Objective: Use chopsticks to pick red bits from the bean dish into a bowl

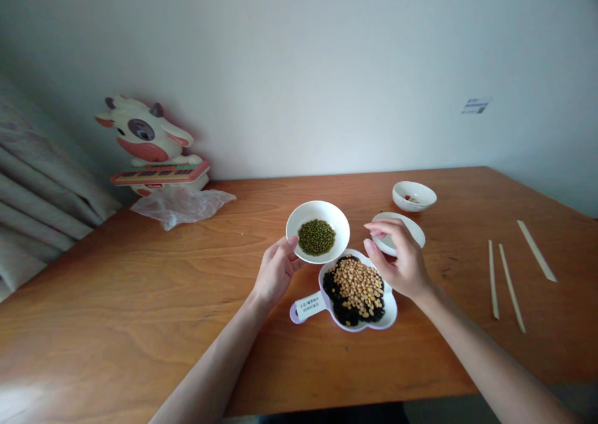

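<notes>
My left hand (276, 271) grips a round white bowl (293, 228) by its rim and lifts its near edge over a white lobed dish (390, 312). Green mung beans (316, 237) lie in the bowl. The dish holds pale yellow beans (355, 284) heaped on a black granular layer (334, 306), and a white paper label (309, 306) lies on its handle. My right hand (402, 259) hangs just over a shallow white plate (411, 228), fingers curled and thumb apart from them. Nothing shows in that hand.
A small white bowl (413, 195) with a few reddish beans stands behind the plate on the wooden table (140, 299). Several thin bamboo strips (511, 287) lie at the right. A cow-shaped figure (144, 134) and a plastic bag (180, 206) stand at the far left, beside a grey curtain (37, 181).
</notes>
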The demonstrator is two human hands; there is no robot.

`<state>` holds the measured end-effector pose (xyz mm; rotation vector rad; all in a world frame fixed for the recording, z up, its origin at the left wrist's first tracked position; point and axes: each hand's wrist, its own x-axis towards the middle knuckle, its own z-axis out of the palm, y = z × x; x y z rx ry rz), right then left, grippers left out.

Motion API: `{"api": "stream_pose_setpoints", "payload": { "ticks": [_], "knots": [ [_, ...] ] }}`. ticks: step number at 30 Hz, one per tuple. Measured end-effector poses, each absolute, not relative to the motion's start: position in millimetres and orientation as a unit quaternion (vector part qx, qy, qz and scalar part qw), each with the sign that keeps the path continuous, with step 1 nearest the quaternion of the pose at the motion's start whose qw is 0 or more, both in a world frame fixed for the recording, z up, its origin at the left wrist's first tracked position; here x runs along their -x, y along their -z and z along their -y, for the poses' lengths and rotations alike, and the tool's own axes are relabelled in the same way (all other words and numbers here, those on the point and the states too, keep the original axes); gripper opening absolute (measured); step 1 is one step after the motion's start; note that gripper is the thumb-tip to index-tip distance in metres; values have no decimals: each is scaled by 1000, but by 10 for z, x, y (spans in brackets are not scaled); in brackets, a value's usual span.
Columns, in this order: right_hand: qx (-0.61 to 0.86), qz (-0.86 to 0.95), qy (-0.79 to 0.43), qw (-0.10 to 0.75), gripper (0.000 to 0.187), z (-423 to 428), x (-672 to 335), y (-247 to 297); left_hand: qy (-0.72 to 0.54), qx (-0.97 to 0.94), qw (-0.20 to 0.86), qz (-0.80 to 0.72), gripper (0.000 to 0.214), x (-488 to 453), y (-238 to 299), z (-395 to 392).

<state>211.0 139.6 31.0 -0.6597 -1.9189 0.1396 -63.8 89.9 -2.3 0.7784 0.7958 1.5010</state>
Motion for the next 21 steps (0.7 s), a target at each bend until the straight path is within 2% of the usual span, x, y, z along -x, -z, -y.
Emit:
{"api": "stream_pose_setpoints", "payload": {
  "ticks": [4,10,13,15,17,21],
  "knots": [
    [341,754,-194,527,33,-1250,-2088,-152,-640,-339,598,-343,49,596,12,-873],
    [348,655,-523,420,69,-1177,-2050,-217,-619,-341,620,-340,49,517,-9,-821],
    [320,617,-612,377,77,-1199,-2038,-280,-581,-384,638,-328,51,530,24,-788],
    [318,609,-631,360,75,-1199,-2034,-309,-556,-411,647,-321,53,529,49,-769],
    [316,608,-636,355,66,-1193,-2031,-315,-547,-430,643,-320,54,514,67,-762],
    [334,564,-648,387,52,-1211,-2041,-262,-569,-452,603,-330,59,489,70,-803]
  ]
}}
